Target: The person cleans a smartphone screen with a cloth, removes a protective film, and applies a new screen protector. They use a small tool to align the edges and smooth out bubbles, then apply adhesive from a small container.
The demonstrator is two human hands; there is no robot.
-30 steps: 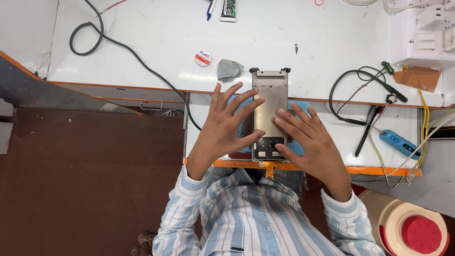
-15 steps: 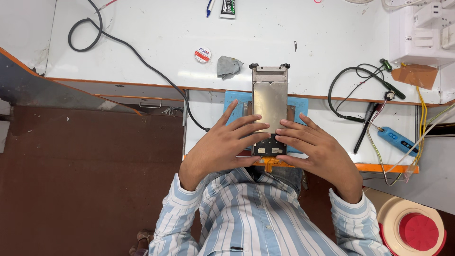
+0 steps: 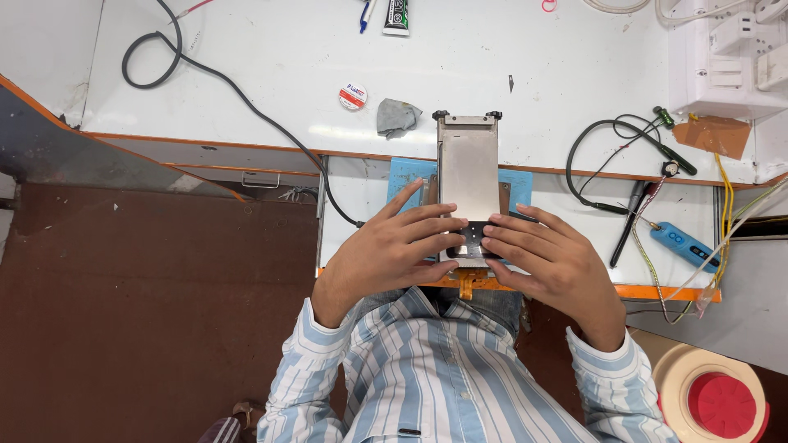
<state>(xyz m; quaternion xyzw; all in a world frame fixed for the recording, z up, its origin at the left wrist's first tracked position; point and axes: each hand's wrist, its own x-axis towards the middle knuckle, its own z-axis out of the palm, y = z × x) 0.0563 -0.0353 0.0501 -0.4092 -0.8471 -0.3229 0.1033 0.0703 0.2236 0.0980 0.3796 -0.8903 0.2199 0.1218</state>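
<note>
The left hand and the right hand are laid flat with fingers spread, fingertips turned inward toward each other. Between and under the fingertips the near end of a metal plate fixture is pressed; nothing is pinched. The fixture is stretched away from the fingers, upright along the table, over a blue mat. An orange flex strip is seen just nearer than the fingertips, at the table edge. Right of the right hand's fingers, a black pen-like tool and a blue device are placed. Beyond the fingers, a grey cloth and a round tin are set on the white table.
</note>
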